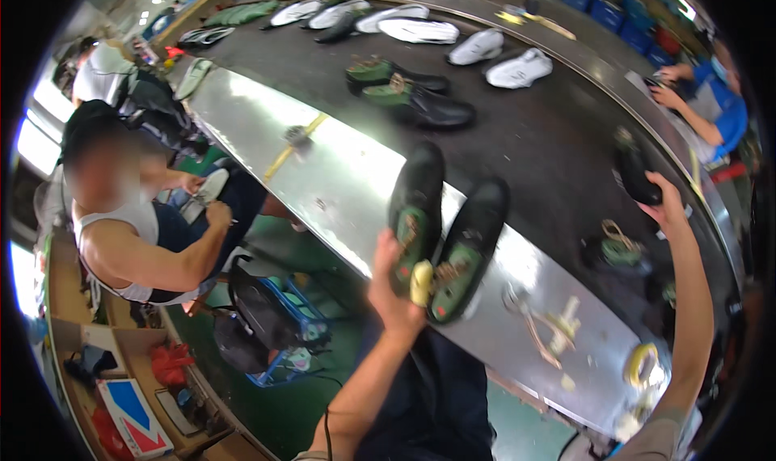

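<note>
My left hand (396, 295), with a yellow cover on one finger, is closed on the heel end of a pair of shoes. The left shoe (418, 182) and the right shoe (482, 218) have black toes, green heel parts and tan laces, and are held side by side with toes pointing away. Out to the right, my right hand (669, 204) grips a black shoe (635, 170) above the dark belt. Just nearer lies another shoe (618, 249) with green at the heel and a tan lace, its shape partly unclear.
A metal bench top (323, 186) runs along the dark conveyor belt (533, 138). Several white shoes (419, 30) and a black-and-green pair (436, 105) stand on the belt. A tape roll (641, 364) rests at the near right. Co-workers sit left, one holding a white shoe (212, 188), and right.
</note>
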The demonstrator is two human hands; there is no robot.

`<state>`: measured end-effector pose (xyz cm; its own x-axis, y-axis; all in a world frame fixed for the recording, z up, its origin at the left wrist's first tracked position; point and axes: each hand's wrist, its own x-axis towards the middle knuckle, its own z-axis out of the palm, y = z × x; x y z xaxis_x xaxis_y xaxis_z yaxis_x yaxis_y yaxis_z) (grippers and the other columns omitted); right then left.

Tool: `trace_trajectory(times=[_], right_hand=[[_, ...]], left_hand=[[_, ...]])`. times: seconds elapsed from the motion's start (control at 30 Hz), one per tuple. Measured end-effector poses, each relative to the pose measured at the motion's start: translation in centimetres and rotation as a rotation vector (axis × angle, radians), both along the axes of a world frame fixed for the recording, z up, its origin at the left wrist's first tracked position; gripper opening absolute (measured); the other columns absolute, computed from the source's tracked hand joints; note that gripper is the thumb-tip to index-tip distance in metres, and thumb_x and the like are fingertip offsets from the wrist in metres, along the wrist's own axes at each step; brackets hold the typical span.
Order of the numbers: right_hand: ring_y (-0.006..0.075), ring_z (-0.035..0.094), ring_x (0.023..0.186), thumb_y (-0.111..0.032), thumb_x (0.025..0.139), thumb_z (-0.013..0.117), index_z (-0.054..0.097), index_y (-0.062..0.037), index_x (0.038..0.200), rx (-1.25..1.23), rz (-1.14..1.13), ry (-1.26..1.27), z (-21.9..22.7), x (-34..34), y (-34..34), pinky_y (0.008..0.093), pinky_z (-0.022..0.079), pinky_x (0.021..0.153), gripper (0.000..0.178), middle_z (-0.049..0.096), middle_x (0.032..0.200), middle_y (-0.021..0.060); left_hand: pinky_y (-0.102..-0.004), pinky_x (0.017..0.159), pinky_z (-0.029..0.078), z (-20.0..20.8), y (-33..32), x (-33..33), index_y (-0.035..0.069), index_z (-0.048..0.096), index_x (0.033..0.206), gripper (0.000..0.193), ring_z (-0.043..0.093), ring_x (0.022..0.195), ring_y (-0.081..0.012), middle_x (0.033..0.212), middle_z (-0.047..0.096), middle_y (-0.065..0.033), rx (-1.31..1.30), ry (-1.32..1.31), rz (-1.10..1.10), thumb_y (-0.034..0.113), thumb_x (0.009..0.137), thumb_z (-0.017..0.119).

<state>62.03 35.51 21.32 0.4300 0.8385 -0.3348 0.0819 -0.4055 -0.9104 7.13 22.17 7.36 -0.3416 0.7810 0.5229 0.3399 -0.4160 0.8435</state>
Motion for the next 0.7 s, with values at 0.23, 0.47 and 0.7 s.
trace_trajectory(times=[0.23,0.47,0.7], right_hand=[[0.0208,0.062,0.133,-0.026,0.084,0.086,0.055,-0.0034,0.158,0.448,0.359,-0.102,8.8,-18.7,-19.9,0.0329,0.045,0.116,0.083,0.065,0.147,0.0117],[0.0159,0.07,0.113,-0.034,0.081,0.087,0.065,-0.0053,0.146,0.195,0.896,0.101,7.3,-30.3,-27.7,0.0317,0.053,0.102,0.075,0.075,0.123,0.0079],[0.016,0.071,0.112,-0.034,0.087,0.086,0.077,-0.0055,0.128,-0.027,1.429,0.001,0.9,-37.6,-27.7,0.033,0.054,0.1,0.051,0.077,0.12,0.0069]], left_hand=[[-0.0401,0.126,0.037,1.8,-5.8,-1.7,-0.002,0.051,0.155,0.062,0.052,0.151,-0.0301,0.164,0.052,-0.0225,-0.109,-0.11,-0.154,0.014,0.102,0.079],[-0.0491,0.11,0.058,2.5,-18.2,-8.3,-0.007,0.058,0.146,0.056,0.072,0.123,-0.036,0.136,0.071,-0.0248,-0.482,-1.267,-0.862,0.039,0.115,0.047],[-0.0379,0.11,0.053,0.0,-26.8,-11.4,-0.003,0.06,0.15,0.091,0.066,0.132,-0.0237,0.142,0.07,-0.0154,-0.902,-0.803,-1.25,0.076,0.108,0.043]])
